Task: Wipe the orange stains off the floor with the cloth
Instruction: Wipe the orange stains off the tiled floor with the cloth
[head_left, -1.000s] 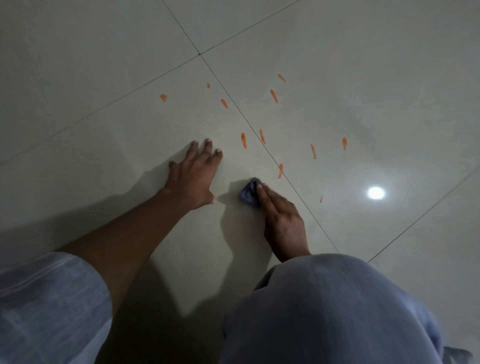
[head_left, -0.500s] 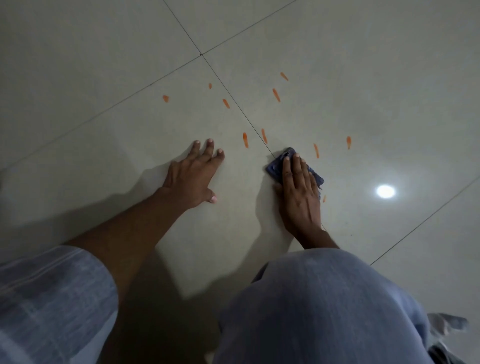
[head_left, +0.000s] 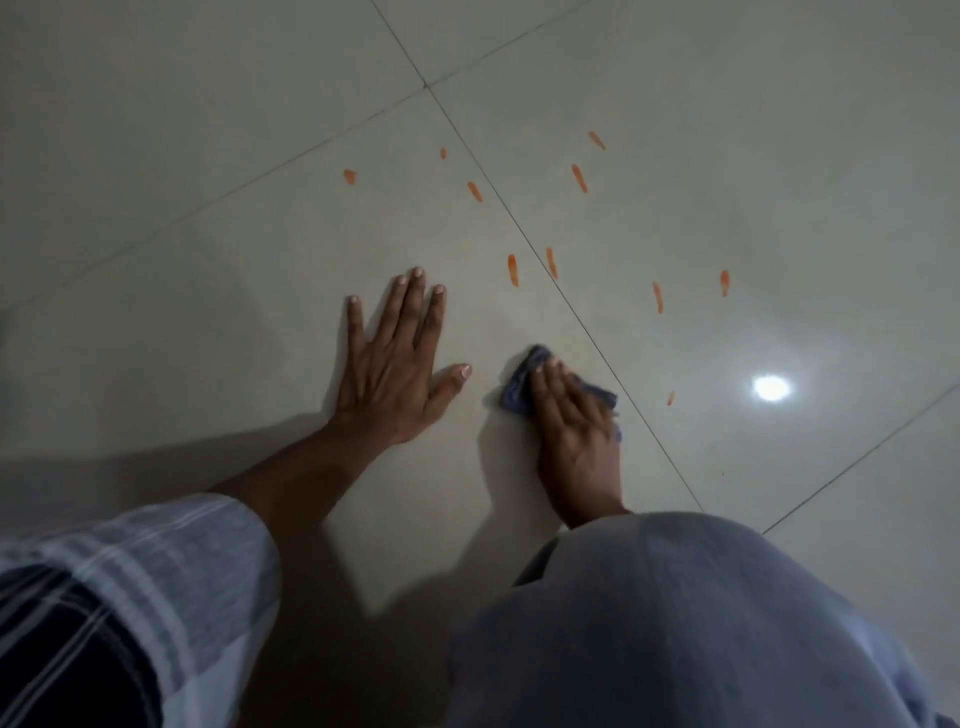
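My right hand (head_left: 574, 415) lies palm-down on the blue cloth (head_left: 524, 382), fingers pressing it flat against the floor (head_left: 208, 234); more press than clench, grip closed over the bunched fabric. Left hand (head_left: 395, 358) spread open on the tile, holding nothing, taking my weight.

Cloth sits on the near tile, just left of the diagonal grout line (head_left: 587, 327).

Orange stains left, ten by my count: a pair straddling the grout line just ahead (head_left: 512, 270), two to the right (head_left: 657, 297), one small fleck near the light glare (head_left: 670, 398), five farther out (head_left: 579, 178). Tile around the cloth shows no orange.

Judgement: early going. Most of the job remains; nearest marks first, then the far cluster.
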